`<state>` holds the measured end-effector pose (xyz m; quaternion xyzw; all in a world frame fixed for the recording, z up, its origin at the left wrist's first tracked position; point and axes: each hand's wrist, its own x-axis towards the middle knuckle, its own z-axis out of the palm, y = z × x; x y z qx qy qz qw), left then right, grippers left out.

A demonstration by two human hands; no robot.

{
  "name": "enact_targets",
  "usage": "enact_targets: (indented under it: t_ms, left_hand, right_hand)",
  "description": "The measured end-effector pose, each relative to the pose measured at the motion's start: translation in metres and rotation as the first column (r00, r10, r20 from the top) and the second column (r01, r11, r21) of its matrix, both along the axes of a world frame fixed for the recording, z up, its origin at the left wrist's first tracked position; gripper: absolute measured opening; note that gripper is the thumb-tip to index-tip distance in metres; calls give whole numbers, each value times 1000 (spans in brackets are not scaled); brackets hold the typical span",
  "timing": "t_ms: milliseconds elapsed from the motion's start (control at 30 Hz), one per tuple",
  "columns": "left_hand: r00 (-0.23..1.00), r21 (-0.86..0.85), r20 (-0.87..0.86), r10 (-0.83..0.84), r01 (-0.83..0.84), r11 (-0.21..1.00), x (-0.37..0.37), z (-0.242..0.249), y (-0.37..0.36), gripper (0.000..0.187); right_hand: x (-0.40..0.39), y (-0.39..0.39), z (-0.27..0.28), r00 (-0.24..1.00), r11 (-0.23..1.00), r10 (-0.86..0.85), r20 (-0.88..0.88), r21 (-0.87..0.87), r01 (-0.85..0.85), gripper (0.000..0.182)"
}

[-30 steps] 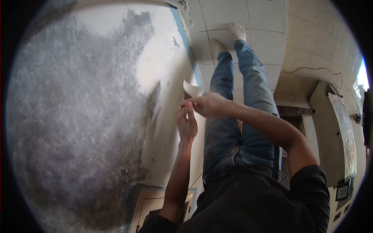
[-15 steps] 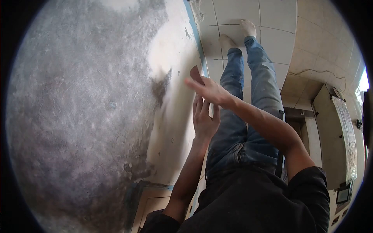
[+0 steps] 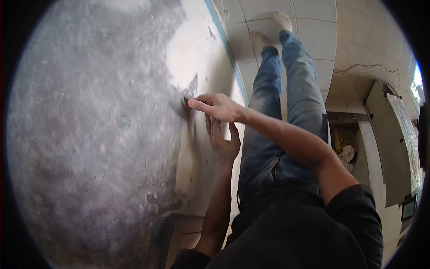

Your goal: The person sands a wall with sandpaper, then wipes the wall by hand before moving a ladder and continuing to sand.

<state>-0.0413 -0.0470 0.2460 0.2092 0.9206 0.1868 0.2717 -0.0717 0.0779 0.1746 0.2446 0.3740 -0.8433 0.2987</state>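
My right hand [image 3: 218, 107] is closed on a small piece of sandpaper [image 3: 186, 100], and only its dark edge shows past my thumb and fingers. The fingertips are right at the wall [image 3: 121, 134], where rough grey plaster meets a whitish patch. Just below, in this view, my left hand [image 3: 225, 142] has its fingers stretched out and slightly apart near the pale lower part of the wall. My right hand overlaps its fingertips. Nothing shows in the left palm.
A blue strip [image 3: 234, 67] runs along the wall's lower edge beside the tiled floor [image 3: 313, 15]. My jeans-clad legs [image 3: 298, 67] and bare feet stand there. On the right are a tall pale cabinet [image 3: 387, 148], a niche with a yellowish item [image 3: 344, 138], and a cable [image 3: 367, 66].
My right hand has moved left to the wall with the sandpaper, which shows less now. My left hand has shifted slightly left and down, its fingers still stretched out.
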Motion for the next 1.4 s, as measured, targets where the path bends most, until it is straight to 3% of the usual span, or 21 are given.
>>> enact_targets:
  t_ms: [67, 167, 300, 367, 433, 533, 600, 633, 767, 800, 833, 867, 967, 1067, 1133, 1167, 1200, 1267, 1333, 1367, 1400]
  left_hand:
    - [1000, -11, -6, 12, -13, 1000, -7, -3, -2, 43]
    - [995, -36, 44, 91, -89, 995, -11, -3, -7, 42]
    - [937, 105, 193, 291, -315, 943, -13, -11, -17, 45]
    - [884, 100, 242, 400, -433, 896, -16, -9, -17, 46]
    - [869, 65, 268, 417, -448, 892, -21, -8, -21, 47]
    - [858, 20, 293, 422, -447, 894, -21, -9, -34, 47]
    - [871, 28, 288, 399, -424, 905, -15, -21, -54, 46]
    - [871, 28, 289, 398, -423, 906, -10, -28, -66, 45]
    - [874, 6, 317, 369, -391, 921, 9, -31, -104, 43]
    - [871, -20, 322, 370, -385, 923, 5, -24, -98, 43]
    - [850, -110, 327, 414, -401, 910, -9, -11, -69, 40]
    - [882, -12, 317, 350, -365, 931, -13, -9, -63, 41]
    - [976, 234, 136, 173, -201, 951, -11, -26, -67, 44]
    - [838, -13, 292, 461, -478, 878, -8, -40, -76, 47]
    - [837, -3, 367, 406, -436, 900, -11, -27, -72, 43]
    - [844, 54, 360, 397, -444, 894, -10, -24, -68, 42]
    - [852, 113, 351, 387, -449, 886, -10, -22, -66, 41]
    - [834, 8, 355, 422, -454, 891, -11, -27, -78, 42]
    - [811, 10, 326, 486, -517, 856, -9, -35, -65, 48]
    - [797, 9, 310, 518, -548, 837, -9, -35, -62, 51]
    - [876, 42, 280, 393, -420, 906, -12, -31, -59, 51]
  right_hand:
    - [6, -11, -10, 992, 990, -76, -101, 114, 88, 65]
    - [7, 0, -31, 973, 996, 55, -223, 76, -39, 52]
    - [-4, 10, -26, 986, 938, -22, -163, 337, 76, 43]
    - [-18, 2, -27, 966, 901, -192, -171, 359, 242, 44]
    - [-37, -14, -27, 911, 845, -344, -227, 348, 406, 44]
    - [-60, -51, -5, 891, 783, -414, -189, 425, 454, 43]
    - [-58, -86, 25, 834, 666, -496, -241, 511, 544, 45]
    - [-53, -91, 39, 841, 706, -502, -203, 465, 534, 46]
    - [-69, -95, 11, 820, 653, -541, -190, 520, 551, 42]
    - [-79, -82, -7, 864, 758, -499, -60, 452, 469, 41]
    - [-87, -72, -10, 884, 779, -467, -6, 470, 415, 41]
    - [-93, -65, -11, 899, 796, -435, 45, 487, 361, 42]
    - [-72, -90, 27, 833, 662, -523, -181, 530, 531, 42]
    - [-59, -92, 50, 804, 633, -537, -255, 508, 584, 40]
    - [-76, -86, 15, 785, 620, -581, -213, 509, 597, 38]
    - [-84, -52, 12, 880, 833, -474, 24, 337, 439, 37]
    - [-87, -57, 13, 868, 802, -497, -7, 380, 462, 38]
    - [-88, -70, 16, 841, 725, -535, -75, 470, 503, 39]
    - [-70, -83, 40, 780, 603, -563, -272, 510, 613, 42]
    - [-66, -86, 45, 787, 628, -554, -272, 485, 609, 42]
    - [-63, -88, 48, 794, 652, -544, -271, 458, 604, 43]
